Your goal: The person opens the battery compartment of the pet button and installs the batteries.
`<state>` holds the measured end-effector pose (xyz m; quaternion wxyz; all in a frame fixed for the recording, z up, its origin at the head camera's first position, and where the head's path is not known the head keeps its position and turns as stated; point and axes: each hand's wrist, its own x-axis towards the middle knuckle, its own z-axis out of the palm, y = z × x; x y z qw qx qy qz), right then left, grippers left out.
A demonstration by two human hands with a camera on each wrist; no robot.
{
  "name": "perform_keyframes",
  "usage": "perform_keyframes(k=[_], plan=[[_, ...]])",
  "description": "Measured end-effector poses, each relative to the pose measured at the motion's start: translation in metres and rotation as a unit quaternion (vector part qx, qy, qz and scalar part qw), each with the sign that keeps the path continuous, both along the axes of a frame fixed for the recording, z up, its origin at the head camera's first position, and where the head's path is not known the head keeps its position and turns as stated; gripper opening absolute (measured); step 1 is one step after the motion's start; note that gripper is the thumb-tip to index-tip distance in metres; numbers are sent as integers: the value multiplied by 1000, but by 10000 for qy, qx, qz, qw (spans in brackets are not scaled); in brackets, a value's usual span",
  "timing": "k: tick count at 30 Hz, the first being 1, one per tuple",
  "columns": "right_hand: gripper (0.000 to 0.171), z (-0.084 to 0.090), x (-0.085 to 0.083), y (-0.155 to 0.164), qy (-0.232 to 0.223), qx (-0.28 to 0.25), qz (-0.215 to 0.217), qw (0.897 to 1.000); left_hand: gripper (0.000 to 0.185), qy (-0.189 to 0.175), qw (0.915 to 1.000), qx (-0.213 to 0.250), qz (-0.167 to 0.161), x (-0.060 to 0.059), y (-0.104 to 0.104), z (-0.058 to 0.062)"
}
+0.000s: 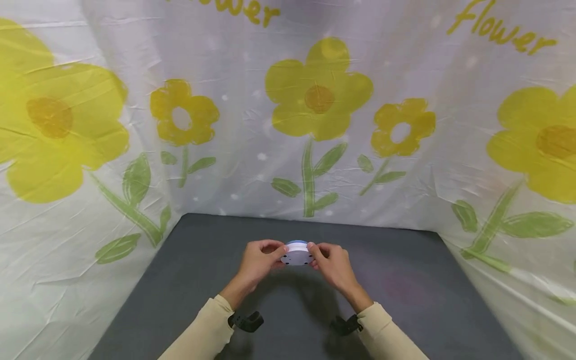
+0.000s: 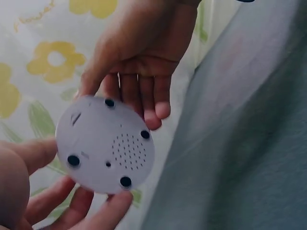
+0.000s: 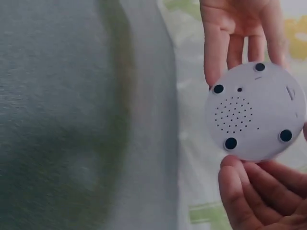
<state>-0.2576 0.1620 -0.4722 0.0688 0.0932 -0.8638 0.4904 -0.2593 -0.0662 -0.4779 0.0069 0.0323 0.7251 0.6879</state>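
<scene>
Both hands held a small round white device [image 1: 297, 253] between them, lifted above the far middle of the dark grey surface [image 1: 405, 300]. The left hand [image 1: 258, 260] pinched its left edge with curled fingers and thumb, and the right hand [image 1: 333, 262] pinched its right edge the same way. A pale blue rim showed along the device's far top edge in the head view.

The wrist views showed the device's flat underside [image 2: 104, 143]: four small black feet, a round patch of tiny speaker holes, one small pinhole and a short slot near the rim. Fingertips [image 3: 242, 179] of the right hand touched its edge in the right wrist view.

Cream sleeves [image 1: 202, 332] covered both forearms. A white cloth backdrop printed with yellow flowers [image 1: 317, 90] and green stems stood behind and on both sides of the surface.
</scene>
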Motion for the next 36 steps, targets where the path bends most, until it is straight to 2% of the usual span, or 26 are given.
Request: perform_keyframes(k=[4, 9, 16, 22, 25, 29, 36], plan=[[35, 11, -3, 5, 206, -83, 51, 9997, 43, 95, 9993, -30, -352, -4, -4, 14], [37, 22, -4, 12, 478, 85, 384, 9981, 50, 313, 9955, -517, -726, -6, -8, 21], [52, 28, -3, 22, 619, 690, 837, 9922, 54, 856, 9906, -813, -693, -6, -2, 18], [53, 11, -5, 25, 633, 1101, 1025, 9866, 57, 1345, 9756, -1556, -767, -4, 2, 4], [52, -2, -6, 24, 660, 1258, 1009, 9847, 57, 1517, 9634, -2090, -714, -4, 4, -8], [51, -21, -9, 23, 799, 1476, 1152, 9791, 56, 1592, 9475, -2712, -582, -4, 7, -26], [47, -45, -14, 22, 652, 1586, 1285, 9768, 57, 1524, 9333, -3203, -563, -7, 11, -45]])
